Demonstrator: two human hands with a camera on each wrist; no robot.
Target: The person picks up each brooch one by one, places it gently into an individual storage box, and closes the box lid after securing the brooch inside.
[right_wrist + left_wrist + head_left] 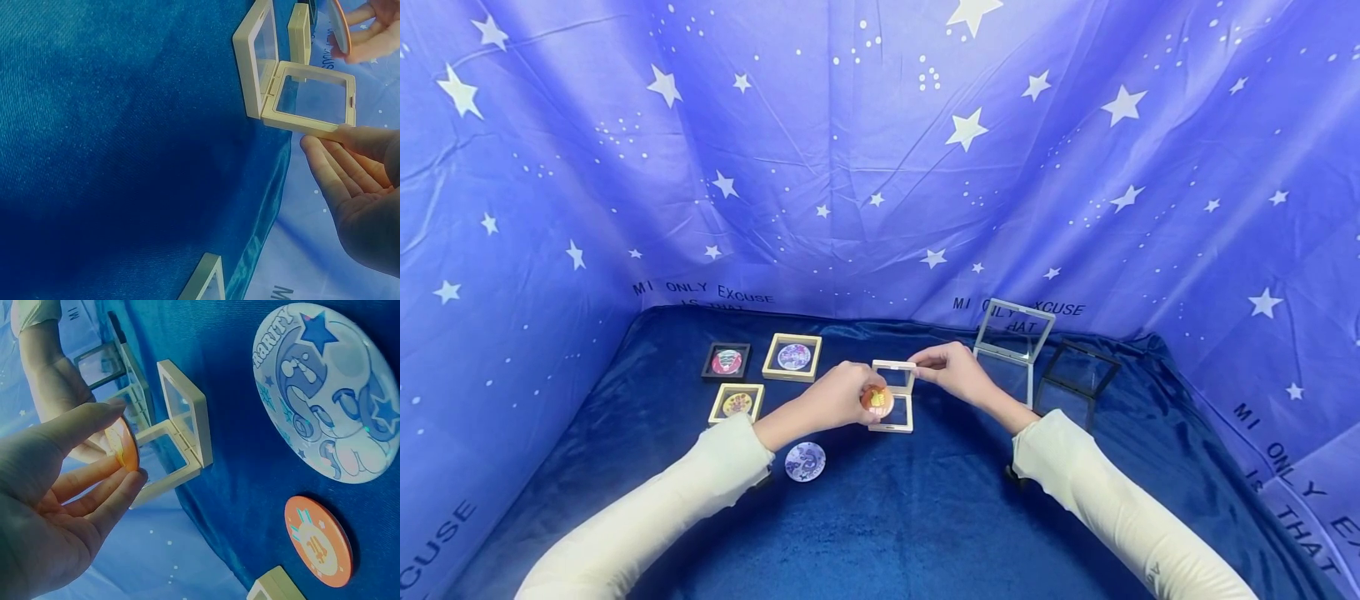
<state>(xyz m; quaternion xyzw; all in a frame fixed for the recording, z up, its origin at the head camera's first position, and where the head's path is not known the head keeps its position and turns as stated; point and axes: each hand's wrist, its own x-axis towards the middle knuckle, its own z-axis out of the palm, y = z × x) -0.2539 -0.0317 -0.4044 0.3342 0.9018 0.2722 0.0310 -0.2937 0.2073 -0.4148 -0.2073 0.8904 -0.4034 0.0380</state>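
My left hand point(844, 395) pinches a round orange pin badge point(877, 401) by its rim between thumb and fingertips. In the left wrist view the badge point(124, 442) is tilted nearly edge-on. It is held in front of a small cream display frame point(891, 427) standing unfolded on its hinge, with clear film in both halves. My right hand point(957, 372) pinches the outer edge of the frame's raised half point(309, 127) between thumb and fingers. Nearest my left forearm lie a large purple-and-white badge point(805, 462) and a second orange badge point(319, 542), which the sleeve hides in the head view.
At the left stand closed frames with badges inside: a black one point(706, 367), a larger cream one point(767, 372) and a smaller cream one point(715, 408). To the right, a pale frame point(1028, 360) and a black frame point(1108, 375) stand unfolded. A starry curtain point(850, 167) surrounds the blue cloth point(910, 533).
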